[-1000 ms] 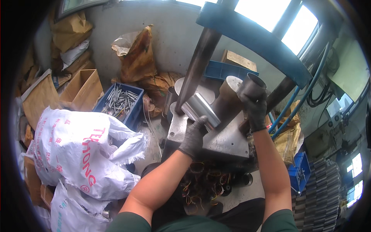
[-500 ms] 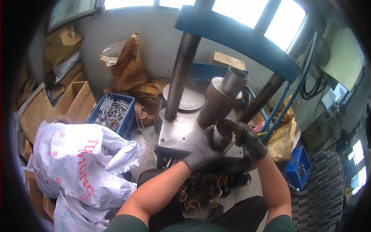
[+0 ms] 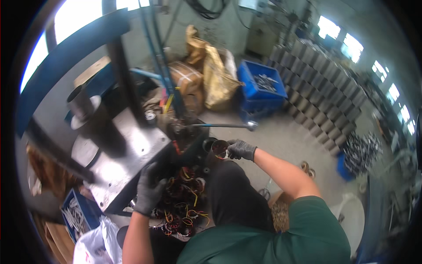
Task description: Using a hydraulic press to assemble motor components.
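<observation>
My right hand (image 3: 241, 150), in a grey glove, reaches out to the right and grips the rim of a short metal cylinder (image 3: 219, 149). Its open mouth faces up and shows a dark reddish inside. Gloved as well, my left hand (image 3: 150, 188) is by the near edge of the press's metal plate (image 3: 132, 132), thumb apart from the fingers, with nothing visible in it. Beside it lies a heap of wound motor coils (image 3: 187, 215) with red and yellow wires. On the plate stands a thick metal cylinder (image 3: 101, 130) with a narrower tube (image 3: 80, 103) on top.
A long lever with a round knob (image 3: 251, 126) juts out beyond my right hand. Behind it are a blue crate (image 3: 263, 94) of metal parts, a yellow sack (image 3: 217, 83) and stacked metal cylinders (image 3: 316, 92). A white sack (image 3: 99, 242) lies at lower left.
The view has swung to the right. Both hands were together at a metal cylinder over the plate; now they are apart, the right with a cylinder out to the right, the left low beside the plate.
</observation>
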